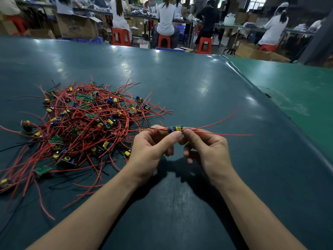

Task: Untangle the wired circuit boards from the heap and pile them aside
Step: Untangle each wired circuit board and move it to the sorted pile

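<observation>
Right up close, two bare forearms reach over the dark green table (180,204), with smooth bare mat beneath them and off to the right as far as its raised edge. Both hands are lifted off the mat and meet around one small circuit board (175,129): the left hand (152,150) pinches its near edge between thumb and curled fingers, and the right hand (207,150) has its fingertips curled onto the board's right end where the red wires (221,121) leave it. Two red leads trail out to the right, in the air, and more wire runs left from the board toward the heap (81,127). That heap lies on the left half of the mat, just beside the left hand, one loose tangle of red and a few black leads with many green boards caught in it, too many and too knotted to count. Its stray wires reach the left border of the view. Beyond it the mat runs bare to the far edge. A lighter green table (297,91) adjoins on the right. Farther back, six or so people sit with their backs turned, on four orange stools (121,37) that I can count, among cardboard boxes (79,27).
</observation>
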Tool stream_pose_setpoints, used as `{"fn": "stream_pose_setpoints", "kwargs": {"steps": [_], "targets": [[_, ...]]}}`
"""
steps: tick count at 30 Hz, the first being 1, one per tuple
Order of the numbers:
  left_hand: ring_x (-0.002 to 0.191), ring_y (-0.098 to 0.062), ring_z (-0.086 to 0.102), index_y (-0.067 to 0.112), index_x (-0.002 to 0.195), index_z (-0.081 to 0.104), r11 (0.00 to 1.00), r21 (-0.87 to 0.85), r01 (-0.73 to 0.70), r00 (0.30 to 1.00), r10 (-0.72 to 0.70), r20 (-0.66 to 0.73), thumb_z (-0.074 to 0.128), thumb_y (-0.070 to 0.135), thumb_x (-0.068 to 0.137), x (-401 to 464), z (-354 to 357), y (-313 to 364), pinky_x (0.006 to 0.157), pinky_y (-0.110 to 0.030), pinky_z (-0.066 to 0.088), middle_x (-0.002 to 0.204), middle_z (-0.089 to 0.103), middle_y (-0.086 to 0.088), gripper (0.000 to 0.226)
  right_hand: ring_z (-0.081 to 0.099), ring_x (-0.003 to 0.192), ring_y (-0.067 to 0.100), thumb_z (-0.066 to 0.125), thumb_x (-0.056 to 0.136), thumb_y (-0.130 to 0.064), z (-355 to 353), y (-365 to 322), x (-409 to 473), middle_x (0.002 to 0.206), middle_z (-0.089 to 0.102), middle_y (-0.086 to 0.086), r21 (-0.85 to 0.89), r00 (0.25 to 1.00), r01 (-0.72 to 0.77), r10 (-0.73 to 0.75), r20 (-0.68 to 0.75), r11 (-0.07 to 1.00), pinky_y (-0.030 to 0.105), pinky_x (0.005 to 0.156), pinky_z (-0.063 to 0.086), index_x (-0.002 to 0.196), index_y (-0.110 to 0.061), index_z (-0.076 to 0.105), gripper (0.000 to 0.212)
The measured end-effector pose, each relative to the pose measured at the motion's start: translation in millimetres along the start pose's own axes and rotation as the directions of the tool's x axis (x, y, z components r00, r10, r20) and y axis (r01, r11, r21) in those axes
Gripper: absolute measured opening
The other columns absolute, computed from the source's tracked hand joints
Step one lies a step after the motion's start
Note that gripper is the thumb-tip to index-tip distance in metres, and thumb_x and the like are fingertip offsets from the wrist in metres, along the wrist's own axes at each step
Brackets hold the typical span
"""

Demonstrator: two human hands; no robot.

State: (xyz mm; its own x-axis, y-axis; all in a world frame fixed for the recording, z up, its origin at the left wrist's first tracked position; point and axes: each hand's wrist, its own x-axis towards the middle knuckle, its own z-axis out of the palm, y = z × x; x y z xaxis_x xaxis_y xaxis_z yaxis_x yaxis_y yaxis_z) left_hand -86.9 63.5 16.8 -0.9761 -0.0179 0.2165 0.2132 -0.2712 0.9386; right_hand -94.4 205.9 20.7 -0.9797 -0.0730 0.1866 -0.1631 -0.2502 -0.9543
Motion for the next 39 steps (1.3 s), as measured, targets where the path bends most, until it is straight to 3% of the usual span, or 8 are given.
{"fn": "stream_pose_setpoints", "kwargs": {"steps": [7,12,19,21,24,27,35,39], "targets": [[0.05,-0.011,0.05,0.018,0.064,0.075,0.999,0.036,-0.031,0.999,0.031,-0.008,0.077,0.033,0.07,1.3,-0.9,-7.3,0.057,-0.018,0.042,0.066,0.062,-0.003,0.016,0.045,0.043,0.009,0.073,0.072,-0.025,0.0,-2.6,3.5,0.064,0.064,0.004,0.092,0.989,-0.072,0.083,-0.121,0.993,0.017,0.038,0.033,0.073,-0.011,0.077,0.015],[0.05,-0.01,0.048,0.02,0.062,0.075,0.996,0.045,-0.074,0.994,0.078,-0.078,0.073,0.021,0.076,0.6,-0.9,-6.2,0.057,-0.018,0.04,0.065,0.061,-0.006,0.014,0.041,0.043,0.004,0.064,0.091,-0.011,-16.7,-10.4,14.7,0.061,0.061,0.0,0.225,0.944,-0.04,0.111,-0.311,0.973,0.013,0.037,0.029,0.076,-0.007,0.073,0.018],[0.046,-0.011,0.042,0.019,0.05,0.067,0.993,-0.033,-0.117,0.947,0.102,-0.306,0.072,0.018,0.078,3.4,-10.3,3.1,0.051,-0.022,0.035,0.055,0.06,0.001,0.029,0.045,0.043,0.003,0.064,0.093,-0.013,-61.3,-21.5,25.3,0.064,0.056,-0.001,0.318,0.745,0.093,0.146,-0.651,0.944,0.014,0.038,0.03,0.078,-0.01,0.065,0.016],[0.044,-0.009,0.044,0.015,0.059,0.068,0.984,0.055,-0.169,0.939,0.178,-0.296,0.074,0.018,0.084,-0.3,-6.9,4.8,0.048,-0.019,0.038,0.057,0.06,-0.001,0.026,0.043,0.04,0.004,0.064,0.093,-0.013,-53.6,-14.4,22.8,0.06,0.055,0.0,0.187,0.826,-0.022,0.123,-0.55,0.982,0.015,0.035,0.028,0.076,-0.01,0.065,0.017],[0.043,-0.009,0.042,0.007,0.067,0.065,0.975,0.113,-0.189,0.954,0.21,-0.215,0.071,0.03,0.082,-5.8,0.0,4.2,0.044,-0.018,0.035,0.056,0.059,0.0,0.028,0.046,0.039,0.009,0.069,0.088,-0.012,-23.6,-2.4,9.9,0.065,0.061,0.002,-0.161,0.98,-0.186,0.172,-0.096,0.969,0.016,0.033,0.032,0.086,-0.016,0.072,0.006],[0.041,-0.01,0.038,0.016,0.056,0.065,0.989,0.101,-0.104,0.987,0.115,-0.108,0.069,0.03,0.082,-4.0,-1.1,2.2,0.043,-0.02,0.032,0.049,0.053,0.004,0.029,0.055,0.05,0.012,0.074,0.083,-0.004,-11.8,5.8,0.0,0.084,0.067,-0.005,-0.21,0.964,-0.028,0.082,0.255,0.977,0.021,0.04,0.044,0.122,-0.034,0.064,0.05],[0.04,-0.012,0.031,0.019,0.048,0.059,0.988,0.156,0.004,0.998,0.005,-0.056,0.069,0.057,0.071,0.1,-2.1,-2.2,0.043,-0.023,0.024,0.043,0.042,0.005,0.046,0.056,0.052,0.0,0.072,0.086,-0.018,-8.7,7.6,-3.6,0.063,0.064,-0.01,-0.48,0.927,0.366,-0.267,0.263,0.797,0.016,0.054,0.043,0.084,-0.021,0.073,0.004],[0.04,-0.008,0.036,0.017,0.056,0.064,0.986,0.165,0.006,0.995,0.01,-0.095,0.061,0.062,0.075,0.4,-0.4,-3.8,0.043,-0.02,0.028,0.045,0.046,0.003,0.049,0.051,0.051,-0.005,0.062,0.094,-0.026,-12.3,12.5,-3.6,0.063,0.058,-0.017,-0.603,0.863,0.492,-0.444,0.241,0.629,0.015,0.053,0.041,0.082,-0.012,0.074,0.022]]}}
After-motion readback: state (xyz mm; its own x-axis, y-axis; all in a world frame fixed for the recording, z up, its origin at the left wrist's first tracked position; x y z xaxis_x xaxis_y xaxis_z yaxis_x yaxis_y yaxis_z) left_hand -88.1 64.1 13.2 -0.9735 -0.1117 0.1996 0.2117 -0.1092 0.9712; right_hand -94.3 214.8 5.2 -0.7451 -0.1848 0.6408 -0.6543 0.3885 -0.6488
